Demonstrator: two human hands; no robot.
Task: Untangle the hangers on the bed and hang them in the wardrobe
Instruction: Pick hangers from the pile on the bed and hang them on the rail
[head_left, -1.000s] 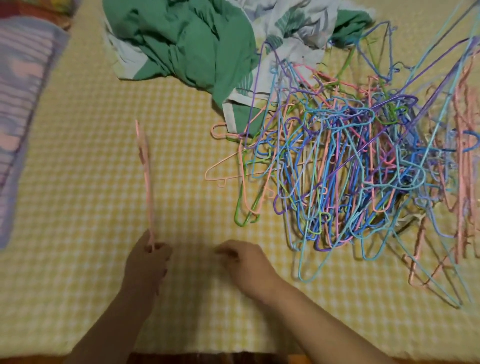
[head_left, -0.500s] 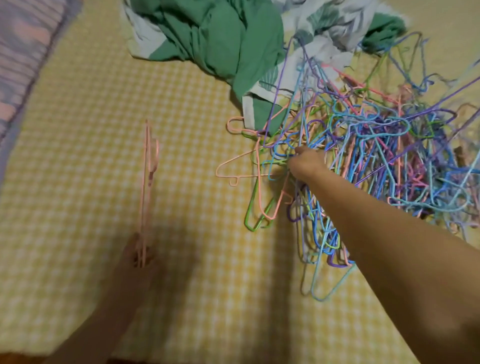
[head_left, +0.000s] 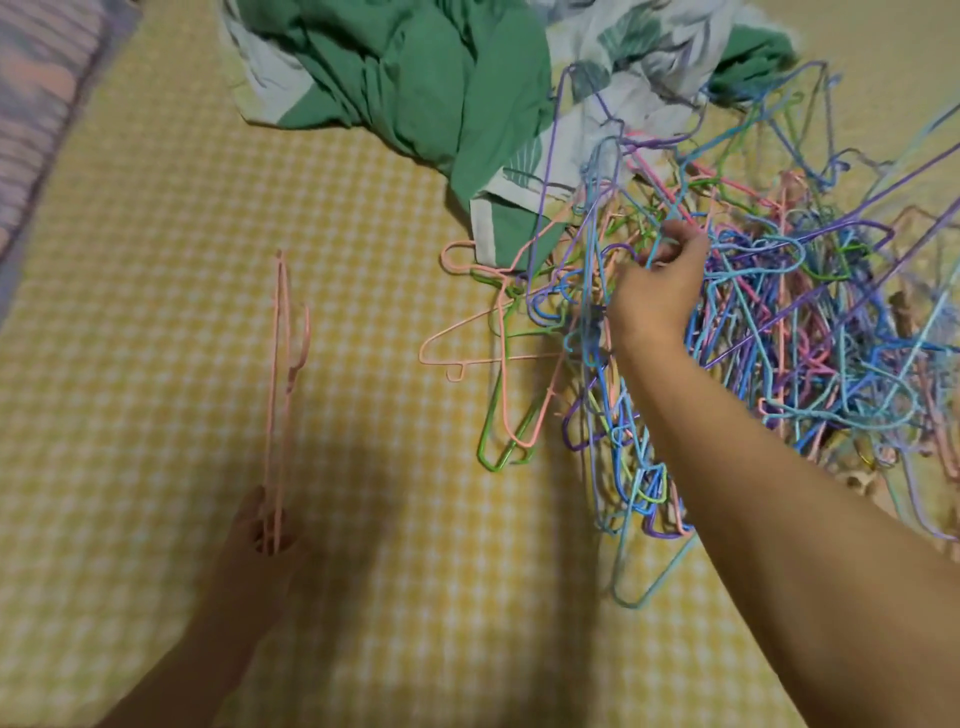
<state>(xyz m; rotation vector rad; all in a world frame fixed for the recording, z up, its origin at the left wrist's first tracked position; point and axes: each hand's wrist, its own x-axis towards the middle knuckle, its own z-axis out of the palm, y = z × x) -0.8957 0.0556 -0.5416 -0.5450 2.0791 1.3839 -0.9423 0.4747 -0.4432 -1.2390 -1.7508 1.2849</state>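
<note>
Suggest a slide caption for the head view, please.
Left hand holds pink hangers; right hand pinches into the tangled hanger pile.

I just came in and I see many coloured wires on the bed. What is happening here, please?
A person is sorting a tangled pile of coloured wire hangers on a yellow checked bedsheet. The left hand holds a few pink wire hangers already freed, upright and apart from the pile. The right hand reaches into the pile and its fingers pinch some wires. A crumpled green and white cloth lies behind.
</note>
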